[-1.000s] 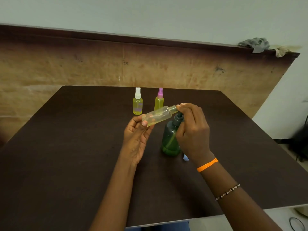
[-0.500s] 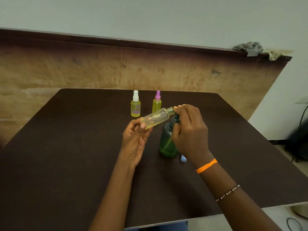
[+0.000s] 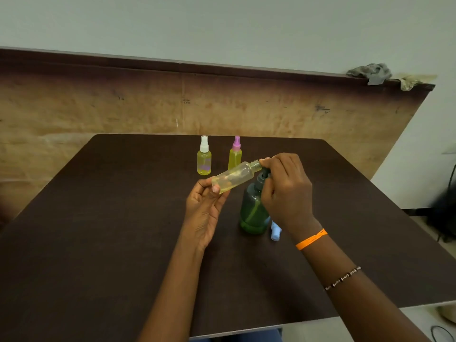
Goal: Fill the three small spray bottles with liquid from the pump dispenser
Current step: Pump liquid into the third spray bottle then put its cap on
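Note:
My left hand (image 3: 206,206) holds an uncapped clear spray bottle (image 3: 234,176) tilted, its open neck up against the pump's nozzle. My right hand (image 3: 286,191) is closed over the pump head of the green pump dispenser (image 3: 253,213), which stands upright on the dark table (image 3: 98,230). The pump head itself is mostly hidden by my fingers. Two capped spray bottles with yellow liquid stand behind: one with a white cap (image 3: 204,156), one with a pink cap (image 3: 235,154). A light blue spray cap (image 3: 275,232) lies on the table to the right of the dispenser.
A worn brown board (image 3: 123,107) leans against the wall behind the table. A grey rag (image 3: 370,72) sits on its top right corner. The table's right edge drops to the floor, where dark cables (image 3: 444,218) lie.
The view has shifted slightly. My hands hold the same pose, with the tilted bottle's neck staying at the pump nozzle.

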Tool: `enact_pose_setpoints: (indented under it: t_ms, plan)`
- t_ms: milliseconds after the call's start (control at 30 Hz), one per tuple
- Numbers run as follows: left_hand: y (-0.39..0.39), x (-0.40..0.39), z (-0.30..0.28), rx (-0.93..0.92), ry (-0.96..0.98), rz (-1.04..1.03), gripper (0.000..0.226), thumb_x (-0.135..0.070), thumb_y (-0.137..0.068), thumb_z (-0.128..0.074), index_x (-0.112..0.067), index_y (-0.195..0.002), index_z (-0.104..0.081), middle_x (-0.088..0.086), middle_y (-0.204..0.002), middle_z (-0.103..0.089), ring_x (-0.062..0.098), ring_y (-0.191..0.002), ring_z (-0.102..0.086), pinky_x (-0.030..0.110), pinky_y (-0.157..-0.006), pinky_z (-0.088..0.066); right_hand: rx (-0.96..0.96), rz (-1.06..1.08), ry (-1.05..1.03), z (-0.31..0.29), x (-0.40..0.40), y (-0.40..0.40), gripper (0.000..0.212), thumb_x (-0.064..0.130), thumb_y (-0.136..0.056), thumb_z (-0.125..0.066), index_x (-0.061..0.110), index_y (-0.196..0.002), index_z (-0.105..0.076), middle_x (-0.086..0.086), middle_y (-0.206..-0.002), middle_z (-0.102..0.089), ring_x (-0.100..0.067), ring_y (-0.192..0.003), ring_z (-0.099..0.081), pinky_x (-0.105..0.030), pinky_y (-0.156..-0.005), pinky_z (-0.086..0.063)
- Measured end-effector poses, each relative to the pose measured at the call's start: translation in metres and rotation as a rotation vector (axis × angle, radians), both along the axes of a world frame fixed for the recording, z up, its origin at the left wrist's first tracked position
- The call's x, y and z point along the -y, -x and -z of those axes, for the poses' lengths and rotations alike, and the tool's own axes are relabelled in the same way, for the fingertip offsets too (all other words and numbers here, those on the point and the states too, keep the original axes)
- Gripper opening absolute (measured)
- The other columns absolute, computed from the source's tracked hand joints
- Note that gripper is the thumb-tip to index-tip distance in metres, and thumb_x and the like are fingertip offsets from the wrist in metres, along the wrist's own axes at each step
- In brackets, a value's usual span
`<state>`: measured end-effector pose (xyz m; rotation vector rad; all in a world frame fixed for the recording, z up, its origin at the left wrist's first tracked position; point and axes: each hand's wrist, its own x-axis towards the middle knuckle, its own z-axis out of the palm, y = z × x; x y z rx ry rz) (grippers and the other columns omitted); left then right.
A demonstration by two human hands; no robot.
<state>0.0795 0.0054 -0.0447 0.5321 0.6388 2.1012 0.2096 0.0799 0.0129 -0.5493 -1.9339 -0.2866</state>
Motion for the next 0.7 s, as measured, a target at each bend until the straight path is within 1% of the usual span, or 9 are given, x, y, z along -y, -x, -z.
enact_pose_setpoints:
  t_ms: [100,200,267,367,467,567,633,700]
  plan:
    - [0.000,0.000,-0.001,-0.011,-0.003,-0.004,0.079,-0.038,-0.030,-0.095,-0.005,-0.090,-0.054,0.004,-0.091,-0.071,0.012,-0.087,-0.069,0.019,-0.072,-0.054,0.048,0.009,-0.003,-0.009,-0.001,-0.001,0.023,0.000,-0.077,-0.041,-0.002,-0.079,-0.064,-0.012,-0.077,-0.058,-0.022,-0.077,-0.049,-0.030,-0.060,-0.043]
    - [0.001,0.000,0.000,-0.010,-0.008,-0.001,0.077,-0.037,-0.031,-0.094,-0.006,-0.089,-0.054,0.004,-0.090,-0.071,0.012,-0.087,-0.069,0.019,-0.072,-0.054,-0.030,-0.004,0.037,0.003,0.002,0.003,0.026,-0.002,-0.078,-0.041,-0.005,-0.086,-0.065,-0.015,-0.083,-0.061,-0.025,-0.084,-0.051,-0.029,-0.070,-0.046]
    - [0.001,0.000,0.000,-0.016,-0.015,0.005,0.077,-0.036,-0.033,-0.094,-0.006,-0.090,-0.054,0.004,-0.089,-0.072,0.013,-0.088,-0.069,0.020,-0.072,-0.054,-0.101,0.005,0.027,0.015,0.003,0.005,0.028,-0.005,-0.084,-0.041,-0.006,-0.091,-0.068,-0.017,-0.087,-0.064,-0.026,-0.088,-0.055,-0.033,-0.075,-0.050]
    - [0.001,0.001,0.001,-0.005,-0.028,0.009,0.074,-0.035,-0.034,-0.094,-0.006,-0.089,-0.054,0.004,-0.088,-0.073,0.013,-0.088,-0.069,0.020,-0.072,-0.054,-0.088,0.051,-0.013,0.018,-0.002,0.003,0.026,-0.003,-0.088,-0.044,-0.002,-0.090,-0.070,-0.013,-0.083,-0.065,-0.025,-0.085,-0.056,-0.036,-0.068,-0.050]
    - [-0.001,0.002,0.000,-0.007,-0.032,0.016,0.075,-0.035,-0.033,-0.094,-0.006,-0.089,-0.053,0.004,-0.088,-0.073,0.013,-0.087,-0.069,0.019,-0.072,-0.054,-0.045,0.049,-0.050,0.006,-0.001,-0.001,0.025,-0.001,-0.087,-0.044,-0.001,-0.084,-0.069,-0.011,-0.076,-0.062,-0.022,-0.084,-0.048,-0.031,-0.064,-0.045]
    - [-0.002,0.002,0.000,-0.004,-0.031,0.016,0.078,-0.036,-0.032,-0.094,-0.005,-0.090,-0.053,0.003,-0.087,-0.073,0.012,-0.086,-0.070,0.019,-0.071,-0.054,0.005,0.033,-0.080,-0.010,-0.003,-0.003,0.022,0.000,-0.080,-0.045,0.002,-0.074,-0.065,-0.007,-0.071,-0.061,-0.021,-0.084,-0.044,-0.026,-0.064,-0.039]
    - [-0.002,0.002,-0.001,-0.005,-0.029,0.013,0.078,-0.037,-0.032,-0.094,-0.006,-0.091,-0.053,0.003,-0.087,-0.073,0.012,-0.086,-0.070,0.018,-0.071,-0.054,0.011,0.030,-0.046,-0.010,-0.002,-0.001,0.022,0.000,-0.077,-0.044,0.002,-0.077,-0.065,-0.007,-0.074,-0.061,-0.021,-0.085,-0.044,-0.025,-0.064,-0.039]
    - [-0.001,0.002,0.000,-0.009,-0.026,0.013,0.077,-0.036,-0.032,-0.094,-0.006,-0.090,-0.053,0.003,-0.088,-0.073,0.012,-0.087,-0.070,0.018,-0.072,-0.054,-0.040,0.037,0.013,0.004,0.001,0.002,0.028,-0.003,-0.077,-0.042,0.000,-0.088,-0.068,-0.010,-0.081,-0.063,-0.022,-0.086,-0.046,-0.026,-0.065,-0.042]
